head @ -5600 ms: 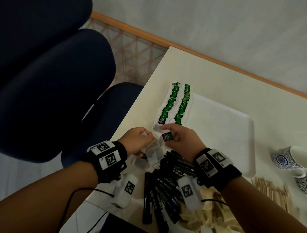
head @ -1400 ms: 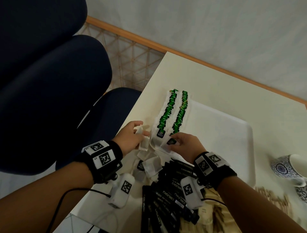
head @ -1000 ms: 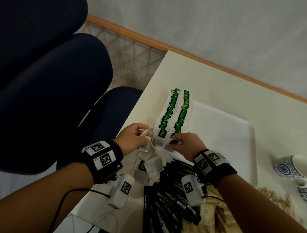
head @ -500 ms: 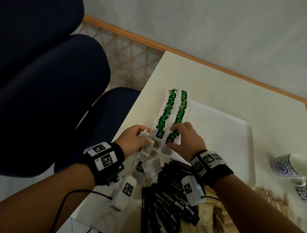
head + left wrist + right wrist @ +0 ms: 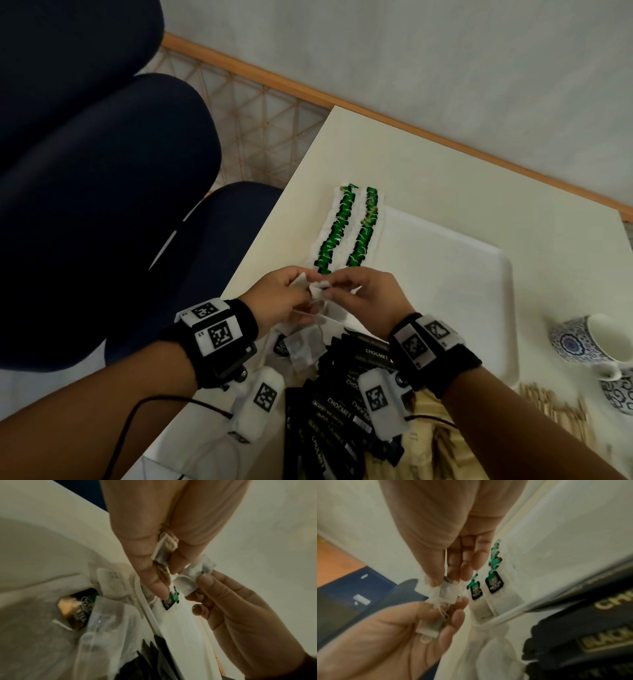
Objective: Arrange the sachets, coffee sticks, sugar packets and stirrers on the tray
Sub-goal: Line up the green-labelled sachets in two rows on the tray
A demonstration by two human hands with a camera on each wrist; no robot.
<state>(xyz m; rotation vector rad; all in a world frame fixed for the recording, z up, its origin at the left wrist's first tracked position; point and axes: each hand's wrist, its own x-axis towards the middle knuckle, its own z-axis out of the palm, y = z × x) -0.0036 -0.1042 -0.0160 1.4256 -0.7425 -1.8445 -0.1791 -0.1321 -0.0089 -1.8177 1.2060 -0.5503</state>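
Black sticks point(image 5: 346, 404) read "CHOCMET"; tags point(image 5: 494, 583) read "GREEN TEA". Both hands, left point(image 5: 281, 301) and right point(image 5: 371, 301), pinched one white sachet point(image 5: 317, 287) at the tray's point(image 5: 479, 274) near corner.

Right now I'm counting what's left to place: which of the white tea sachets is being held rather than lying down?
The tea sachet pinched between the left hand and right hand, above the tray's near-left corner. The others lie in two rows or loose.
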